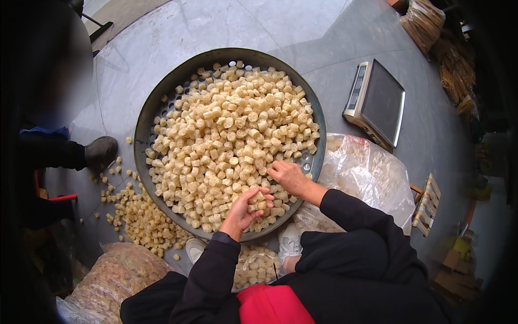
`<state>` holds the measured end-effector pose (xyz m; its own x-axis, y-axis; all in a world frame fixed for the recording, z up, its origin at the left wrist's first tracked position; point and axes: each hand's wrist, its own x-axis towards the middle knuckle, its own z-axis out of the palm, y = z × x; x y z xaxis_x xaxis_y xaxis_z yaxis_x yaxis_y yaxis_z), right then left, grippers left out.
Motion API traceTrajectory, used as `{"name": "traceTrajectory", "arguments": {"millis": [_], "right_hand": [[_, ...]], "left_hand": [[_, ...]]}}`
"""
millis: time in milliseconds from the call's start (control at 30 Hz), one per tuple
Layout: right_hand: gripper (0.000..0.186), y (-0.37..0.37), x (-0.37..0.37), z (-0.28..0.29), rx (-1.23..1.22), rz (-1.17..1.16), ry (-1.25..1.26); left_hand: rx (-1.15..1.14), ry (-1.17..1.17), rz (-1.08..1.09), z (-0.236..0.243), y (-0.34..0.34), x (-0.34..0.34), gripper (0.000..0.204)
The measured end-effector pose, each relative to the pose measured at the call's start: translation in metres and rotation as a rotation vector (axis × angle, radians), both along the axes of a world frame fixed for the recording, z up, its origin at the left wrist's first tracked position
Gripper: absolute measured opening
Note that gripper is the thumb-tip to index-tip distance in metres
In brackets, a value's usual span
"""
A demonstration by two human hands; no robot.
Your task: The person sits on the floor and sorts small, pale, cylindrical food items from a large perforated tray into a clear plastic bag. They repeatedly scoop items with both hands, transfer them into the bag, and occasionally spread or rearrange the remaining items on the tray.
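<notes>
A wide round dark metal tray (141,121) with holes in its bottom is heaped with pale yellow, short cylindrical pieces (226,124). Over the tray's near edge, my left hand (245,212) is turned palm up and cupped around a few of these pieces. Just right of it and a little farther off, my right hand (290,177) bends down to the heap with its fingers drawn together. Whatever is between those fingertips is hidden.
Loose pieces (145,218) are spilled on the floor at left, near another person's shoe (101,153). Filled plastic bags (121,275) surround me, including a large clear bag (372,175) at right and a small one (258,265) between my feet. A scale (377,102) stands far right.
</notes>
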<state>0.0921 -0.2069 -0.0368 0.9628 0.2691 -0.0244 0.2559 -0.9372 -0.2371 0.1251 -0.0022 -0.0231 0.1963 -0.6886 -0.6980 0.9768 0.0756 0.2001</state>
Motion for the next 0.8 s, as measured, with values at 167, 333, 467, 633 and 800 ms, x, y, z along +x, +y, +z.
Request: {"name": "traceTrajectory", "arguments": {"millis": [167,333,467,633,800], "right_hand": [[0.015,0.0,0.001,0.004,0.072,-0.045,-0.044],[0.017,0.023,-0.011,0.044,0.675,-0.212,0.075],[0.018,0.022,-0.008,0.053,0.757,-0.234,0.08],[0.011,-0.038,0.002,0.025,0.096,-0.357,0.196],[0.011,-0.038,0.004,0.014,-0.046,-0.359,0.271]], "left_hand": [[0.032,0.024,-0.011,0.005,-0.002,0.001,0.036],[0.03,0.019,-0.059,0.0,0.005,0.003,0.043],[0.235,0.011,-0.082,0.023,-0.008,0.008,0.038],[-0.049,0.101,-0.034,0.002,0.002,0.004,0.034],[-0.24,0.239,0.067,-0.004,0.001,0.003,0.034]]}}
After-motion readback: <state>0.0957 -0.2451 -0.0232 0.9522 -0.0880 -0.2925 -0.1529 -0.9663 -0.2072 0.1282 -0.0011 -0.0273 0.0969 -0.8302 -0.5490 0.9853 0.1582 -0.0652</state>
